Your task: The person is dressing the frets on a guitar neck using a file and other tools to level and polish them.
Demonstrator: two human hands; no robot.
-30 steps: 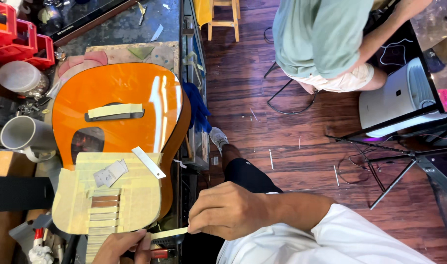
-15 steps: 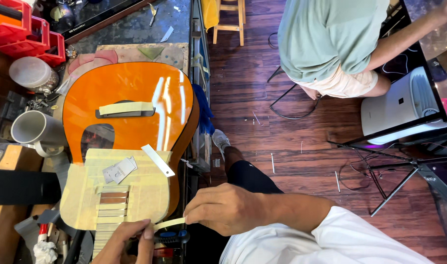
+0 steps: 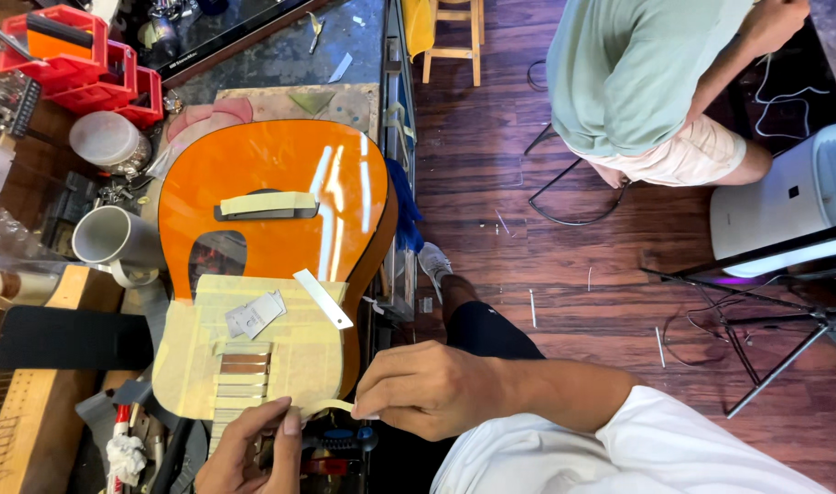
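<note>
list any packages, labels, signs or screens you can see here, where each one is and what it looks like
Small paper cards: pale grey, lying on the masked upper part of the orange guitar.
Flat dark panel with a printed strip: top left, behind the red bins; may be a screen, cannot tell.
White appliance: right edge, boxy, small dark marks on its face.
Both hands, left hand and right hand, pinch a tape strip, no label.

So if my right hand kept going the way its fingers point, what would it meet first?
Probably the left hand. The right hand points left along the pale strip of masking tape pinched between both hands, over the taped end of the glossy orange guitar body; depth is hard to judge.
</note>
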